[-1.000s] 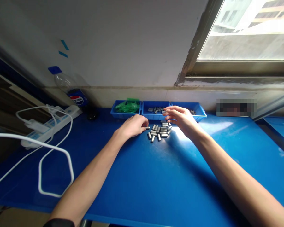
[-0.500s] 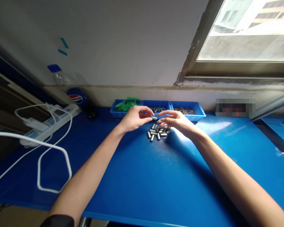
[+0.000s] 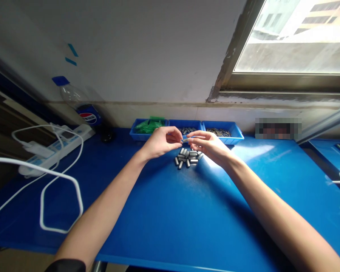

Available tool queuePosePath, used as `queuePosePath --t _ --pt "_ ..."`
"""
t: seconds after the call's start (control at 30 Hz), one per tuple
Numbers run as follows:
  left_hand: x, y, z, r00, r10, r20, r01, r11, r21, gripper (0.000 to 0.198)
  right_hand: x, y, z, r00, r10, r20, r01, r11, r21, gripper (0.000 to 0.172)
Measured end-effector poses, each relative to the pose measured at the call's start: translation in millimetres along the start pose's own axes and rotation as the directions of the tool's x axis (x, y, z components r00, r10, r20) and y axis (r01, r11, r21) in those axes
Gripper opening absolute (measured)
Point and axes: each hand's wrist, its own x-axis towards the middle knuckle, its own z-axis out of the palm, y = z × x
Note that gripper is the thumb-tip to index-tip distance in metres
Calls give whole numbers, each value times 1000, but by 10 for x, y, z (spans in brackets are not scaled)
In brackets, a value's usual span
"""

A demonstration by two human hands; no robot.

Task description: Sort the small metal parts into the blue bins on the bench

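Note:
Between my two hands is a small metal cylinder (image 3: 185, 140), partly hidden by fingertips. My left hand (image 3: 162, 142) pinches its left end. The fingers of my right hand (image 3: 206, 143) close on its right end. Just below my hands, several similar grey metal cylinders (image 3: 187, 156) lie in a loose pile on the blue table (image 3: 170, 211). Behind my hands stand three joined blue bins: the left one holds green plastic material (image 3: 149, 125), the middle one grey cylinders (image 3: 187, 130), the right one thin metal pins or screws (image 3: 218, 132).
A cola bottle (image 3: 87, 113) stands at the back left, beside a white power strip (image 3: 56, 151). A white cable (image 3: 41, 204) loops over the table's left side. A wall and a window frame (image 3: 286, 83) rise behind the table.
My right hand's fingers have moved left onto the small cylinder, which only my left hand held before. The view has shifted slightly.

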Motion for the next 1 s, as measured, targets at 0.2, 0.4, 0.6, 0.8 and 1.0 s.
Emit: queuePosePath --t 0.2,0.4,0.6,0.8,1.0 --pt "-60 18 -97 943 -173 286 54 923 381 23 10 -51 -41 978 -106 -178 95 993 -67 32" --pt "-85 -36 -7 910 -246 335 36 849 526 30 7 -98 -53 974 -107 -201 95 993 -71 21" --pt "-90 -82 -10 928 -221 299 3 808 589 22 10 -104 -60 977 -85 -195 77 996 -50 17" --pt "-86 -80 -75 942 -227 246 12 758 652 34 24 -89 -92 981 -70 -180 65 997 -36 18" --pt "-70 -72 -73 964 -152 217 -8 802 598 27 41 -70 -111 984 -52 -171 45 998 -46 17"
